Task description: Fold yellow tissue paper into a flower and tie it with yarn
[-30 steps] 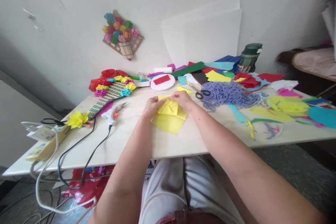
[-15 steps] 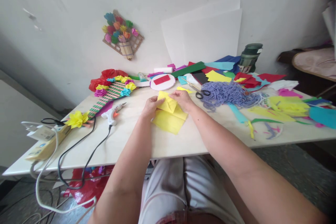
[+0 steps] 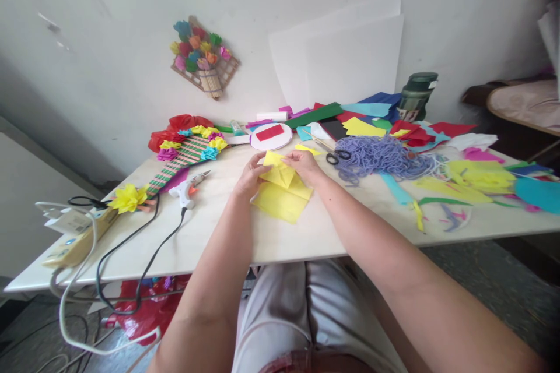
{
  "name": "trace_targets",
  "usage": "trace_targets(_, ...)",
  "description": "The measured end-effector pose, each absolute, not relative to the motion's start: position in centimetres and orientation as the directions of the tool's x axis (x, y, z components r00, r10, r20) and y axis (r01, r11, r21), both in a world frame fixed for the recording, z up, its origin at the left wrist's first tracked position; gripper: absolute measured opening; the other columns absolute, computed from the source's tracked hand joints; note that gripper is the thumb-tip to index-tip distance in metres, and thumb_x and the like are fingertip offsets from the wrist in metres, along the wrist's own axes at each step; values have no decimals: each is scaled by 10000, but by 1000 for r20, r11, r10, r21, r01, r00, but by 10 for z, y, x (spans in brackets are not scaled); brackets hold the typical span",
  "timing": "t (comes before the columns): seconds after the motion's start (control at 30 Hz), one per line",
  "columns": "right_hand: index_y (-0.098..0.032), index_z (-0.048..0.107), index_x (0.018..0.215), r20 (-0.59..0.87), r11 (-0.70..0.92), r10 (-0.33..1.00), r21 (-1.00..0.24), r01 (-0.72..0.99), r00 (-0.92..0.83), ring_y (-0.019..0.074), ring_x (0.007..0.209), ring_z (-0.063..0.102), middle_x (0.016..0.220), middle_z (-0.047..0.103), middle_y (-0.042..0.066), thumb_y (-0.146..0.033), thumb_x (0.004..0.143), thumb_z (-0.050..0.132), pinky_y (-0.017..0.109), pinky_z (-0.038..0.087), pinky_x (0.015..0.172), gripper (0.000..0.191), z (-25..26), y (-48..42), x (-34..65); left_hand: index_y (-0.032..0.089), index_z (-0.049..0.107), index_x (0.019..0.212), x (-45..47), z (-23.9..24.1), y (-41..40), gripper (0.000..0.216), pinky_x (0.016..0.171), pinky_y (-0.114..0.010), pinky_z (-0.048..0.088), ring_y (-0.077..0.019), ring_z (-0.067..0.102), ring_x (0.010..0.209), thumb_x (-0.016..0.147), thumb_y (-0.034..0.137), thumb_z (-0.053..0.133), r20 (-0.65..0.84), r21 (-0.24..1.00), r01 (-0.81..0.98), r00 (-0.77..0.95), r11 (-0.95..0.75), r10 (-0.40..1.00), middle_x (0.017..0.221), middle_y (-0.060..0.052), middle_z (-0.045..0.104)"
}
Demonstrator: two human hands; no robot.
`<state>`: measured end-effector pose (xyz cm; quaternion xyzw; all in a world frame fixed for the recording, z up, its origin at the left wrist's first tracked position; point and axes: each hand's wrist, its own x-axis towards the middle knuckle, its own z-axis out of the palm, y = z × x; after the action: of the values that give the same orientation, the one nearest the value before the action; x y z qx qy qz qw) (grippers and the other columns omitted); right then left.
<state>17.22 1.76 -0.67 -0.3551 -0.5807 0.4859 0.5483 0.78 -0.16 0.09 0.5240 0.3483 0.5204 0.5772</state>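
Observation:
A sheet of yellow paper [image 3: 280, 198] lies on the white table [image 3: 227, 233] in front of me, its far part folded up into a small flap. My left hand [image 3: 250, 176] pinches the flap's left edge. My right hand [image 3: 306, 164] pinches its right side, fingers closed on the paper. Black-handled scissors [image 3: 335, 154] lie just right of my right hand, beside a heap of purple yarn [image 3: 380, 157].
A glue gun [image 3: 189, 186] with a black cord lies to the left, beyond it a stick panel with paper flowers [image 3: 188, 151] and a power strip [image 3: 74, 239]. Coloured paper scraps [image 3: 481, 178] cover the right side. A dark green flask [image 3: 417, 96] stands at the back.
The folded yellow flap has been opened and lifted a little toward the far side. Both hands stay at the paper, the left fingers shifting slightly along its edge.

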Motion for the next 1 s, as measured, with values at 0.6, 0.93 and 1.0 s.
trace_targets(0.6,-158,581,665,208,178,973,-953,-247,-102,117,538,550,621,616,-6,-332,567,659,253,453,544,214,-2,14,172,212,385,1280,10,1,-1,740,614,-255,471,-135,605,676,590,209,654,247,960,-191,244,-203,938,861,-42,654)
trace_targets(0.93,-158,580,675,212,186,973,-956,-225,-95,113,541,547,643,621,1,-353,572,649,241,441,530,231,-1,15,173,164,574,1048,9,-7,4,489,666,-296,488,-161,609,757,599,316,695,254,956,-198,187,-217,949,941,-66,639)
trace_targets(1.0,-160,579,677,212,188,973,-957,-219,-91,114,541,546,641,619,0,-356,573,649,240,439,526,233,-2,16,173,160,597,1018,9,-8,5,461,683,-305,487,-160,607,752,599,327,696,247,958,-196,180,-211,952,903,-60,647)
